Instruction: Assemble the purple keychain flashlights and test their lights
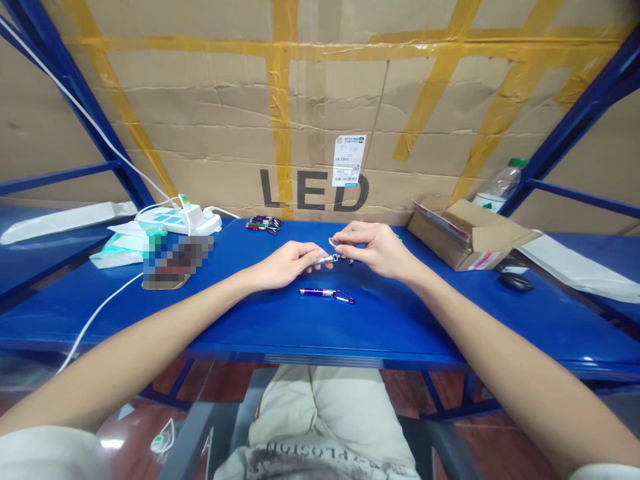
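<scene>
My left hand (286,263) grips a small silver keychain flashlight (325,259) just above the blue table (380,327). My right hand (376,248) pinches a small silver cap or ring (332,242) at the flashlight's tip. Tiny dark parts, perhaps button cells (348,259), lie under my right fingers. A purple keychain flashlight (326,294) with a carabiner clip rests on the table just in front of both hands. A small pile of coloured flashlights (264,225) sits at the back, left of centre.
An open cardboard box (467,235) stands at the right, a plastic bottle (497,184) behind it and a black mouse (516,281) nearby. A white power strip (183,218) with cables and tissue packs (123,245) lie at the left. Taped cardboard (320,120) forms the back wall.
</scene>
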Demonstrator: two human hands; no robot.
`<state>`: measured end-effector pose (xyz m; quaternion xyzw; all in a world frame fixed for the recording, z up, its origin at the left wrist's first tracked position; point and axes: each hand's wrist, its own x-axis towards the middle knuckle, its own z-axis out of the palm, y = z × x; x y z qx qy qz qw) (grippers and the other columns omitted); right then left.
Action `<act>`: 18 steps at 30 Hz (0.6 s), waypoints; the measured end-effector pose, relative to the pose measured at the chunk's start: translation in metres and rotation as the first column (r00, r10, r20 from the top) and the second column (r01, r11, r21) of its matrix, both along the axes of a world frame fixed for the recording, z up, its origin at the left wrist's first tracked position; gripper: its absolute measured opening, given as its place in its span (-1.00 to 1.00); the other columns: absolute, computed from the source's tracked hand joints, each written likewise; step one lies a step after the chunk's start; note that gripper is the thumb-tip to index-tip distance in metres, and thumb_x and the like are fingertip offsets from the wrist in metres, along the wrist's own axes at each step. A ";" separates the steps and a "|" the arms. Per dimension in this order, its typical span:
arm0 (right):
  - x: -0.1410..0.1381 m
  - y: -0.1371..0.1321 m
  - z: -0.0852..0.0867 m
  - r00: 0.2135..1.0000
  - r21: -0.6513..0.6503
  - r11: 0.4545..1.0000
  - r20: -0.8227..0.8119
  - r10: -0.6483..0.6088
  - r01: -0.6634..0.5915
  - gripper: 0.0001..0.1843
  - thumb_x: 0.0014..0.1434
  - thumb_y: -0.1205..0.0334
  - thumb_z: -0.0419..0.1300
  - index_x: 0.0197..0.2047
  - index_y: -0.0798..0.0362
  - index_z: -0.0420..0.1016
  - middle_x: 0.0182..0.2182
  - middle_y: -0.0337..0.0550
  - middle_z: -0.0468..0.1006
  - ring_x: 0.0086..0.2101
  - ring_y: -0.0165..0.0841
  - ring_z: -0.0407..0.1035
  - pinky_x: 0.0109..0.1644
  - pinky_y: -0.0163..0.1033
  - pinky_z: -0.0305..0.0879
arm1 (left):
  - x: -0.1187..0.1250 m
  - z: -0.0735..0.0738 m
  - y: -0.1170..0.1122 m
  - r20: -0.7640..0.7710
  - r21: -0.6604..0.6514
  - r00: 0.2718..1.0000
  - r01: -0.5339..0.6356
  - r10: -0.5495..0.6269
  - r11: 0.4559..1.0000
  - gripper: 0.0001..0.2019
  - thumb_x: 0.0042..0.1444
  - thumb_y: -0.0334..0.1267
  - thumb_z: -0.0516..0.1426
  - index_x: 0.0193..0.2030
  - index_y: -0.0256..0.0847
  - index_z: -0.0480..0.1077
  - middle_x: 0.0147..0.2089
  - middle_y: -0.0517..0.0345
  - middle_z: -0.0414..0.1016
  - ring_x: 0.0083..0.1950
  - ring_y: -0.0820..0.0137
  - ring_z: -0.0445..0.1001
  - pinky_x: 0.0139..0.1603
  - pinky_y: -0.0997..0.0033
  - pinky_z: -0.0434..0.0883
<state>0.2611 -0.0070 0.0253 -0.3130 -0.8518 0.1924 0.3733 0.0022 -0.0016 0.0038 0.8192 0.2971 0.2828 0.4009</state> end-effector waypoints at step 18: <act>-0.001 -0.001 0.001 0.996 0.147 0.986 0.052 0.073 -0.080 -0.77 0.44 0.08 0.31 -0.04 -0.02 0.78 -0.17 -0.09 0.72 -0.18 -0.23 0.58 0.02 -0.12 0.47 | 0.000 -0.004 -0.001 0.158 -0.312 0.986 0.096 -0.048 0.945 -0.45 0.37 0.26 0.21 -0.12 -0.32 0.57 -0.37 0.21 0.33 -0.37 0.47 0.26 -0.32 0.44 0.26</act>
